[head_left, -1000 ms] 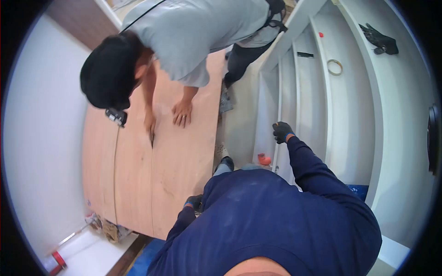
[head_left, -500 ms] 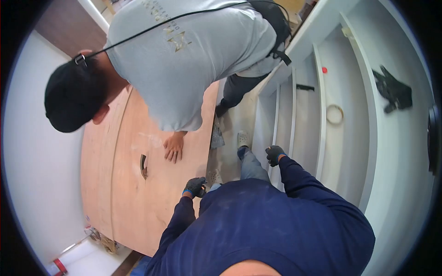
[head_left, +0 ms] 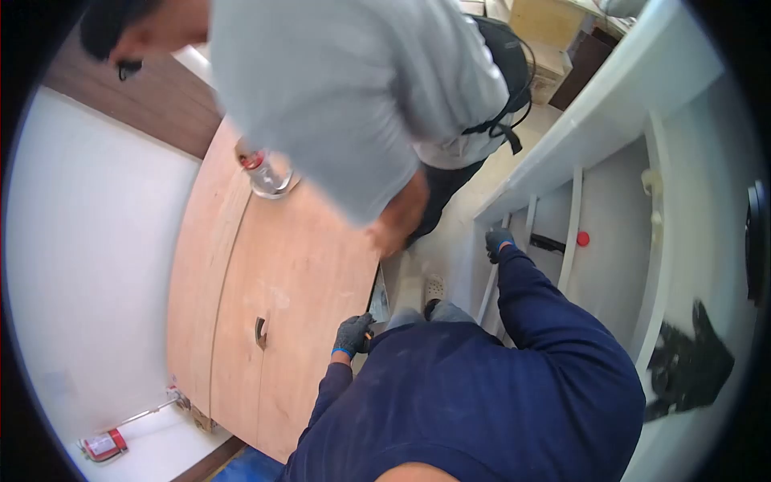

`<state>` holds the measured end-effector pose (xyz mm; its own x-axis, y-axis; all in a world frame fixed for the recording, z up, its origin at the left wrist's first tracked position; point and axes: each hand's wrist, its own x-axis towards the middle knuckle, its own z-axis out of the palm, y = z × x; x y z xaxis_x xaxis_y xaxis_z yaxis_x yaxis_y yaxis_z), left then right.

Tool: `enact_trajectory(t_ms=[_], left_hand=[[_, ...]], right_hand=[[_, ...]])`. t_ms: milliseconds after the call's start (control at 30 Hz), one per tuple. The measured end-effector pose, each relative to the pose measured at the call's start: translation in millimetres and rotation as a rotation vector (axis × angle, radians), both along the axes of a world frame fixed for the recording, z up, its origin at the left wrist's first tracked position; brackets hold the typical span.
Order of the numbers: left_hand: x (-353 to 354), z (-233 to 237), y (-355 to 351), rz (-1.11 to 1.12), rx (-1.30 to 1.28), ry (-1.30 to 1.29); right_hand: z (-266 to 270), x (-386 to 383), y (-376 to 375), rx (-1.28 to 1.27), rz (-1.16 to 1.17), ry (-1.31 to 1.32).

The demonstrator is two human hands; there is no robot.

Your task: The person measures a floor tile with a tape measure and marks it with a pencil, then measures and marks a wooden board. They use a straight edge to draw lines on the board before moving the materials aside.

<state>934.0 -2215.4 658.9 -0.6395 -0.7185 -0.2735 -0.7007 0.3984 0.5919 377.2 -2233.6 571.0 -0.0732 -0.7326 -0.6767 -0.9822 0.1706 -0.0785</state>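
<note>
Curling left hand (head_left: 353, 334) beside wooden panel (head_left: 301, 277), lower centre; curling right hand (head_left: 498, 244) by white shelving (head_left: 618, 201), mid-right. Cannot tell if holding anything.

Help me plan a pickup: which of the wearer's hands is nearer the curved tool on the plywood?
Left. The left hand is by the plywood's edge, right of the curved tool; the right hand is farther right, at the white shelving.
</note>
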Motion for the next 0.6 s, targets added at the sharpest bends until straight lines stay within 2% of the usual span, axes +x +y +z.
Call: enact_trajectory(t_ms=[33, 100, 133, 167, 233, 267, 333, 367, 433, 467, 533, 567, 600], left_hand=[[-5, 8, -4, 0.018, 0.005, -0.013], [-26, 27, -32, 0.009, 0.084, -0.115], [-30, 26, -44, 0.018, 0.085, -0.116], [-30, 23, -51, -0.034, 0.067, -0.090], [-42, 12, -74, -0.092, 0.038, -0.046], [-49, 8, -84, -0.085, 0.017, -0.082], [-66, 7, -99, -0.093, 0.010, -0.114], [-77, 8, -113, -0.066, 0.006, -0.076], [-98, 11, -141, -0.021, -0.004, 0.000], [-108, 0, -155, -0.031, -0.062, 0.002], [-137, 14, -184, -0.034, -0.008, 0.096], [-150, 21, -199, -0.023, 0.043, 0.176], [-165, 19, -217, 0.001, 0.120, 0.120]], right_hand=[[-20, -13, -13, 0.005, 0.018, -0.013], [-71, -50, -44, -0.084, -0.293, -0.214], [-22, -39, -45, -0.087, -1.012, -0.614], [-2, -30, -54, -0.077, -1.009, -0.611], [31, -36, -81, -0.045, -1.494, -0.627], [36, -50, -92, -0.053, -1.498, -0.617], [26, -80, -101, -0.148, -0.669, -0.543], [31, -86, -110, -0.147, -0.680, -0.533], [85, -71, -136, 0.010, -1.542, -0.823], [78, -85, -139, -0.004, -1.555, -0.815], [4, -124, -140, -0.275, 0.063, -0.476], [-39, -134, -144, -0.209, -0.204, -0.575], [-78, -143, -147, -0.178, -0.507, -0.690]])
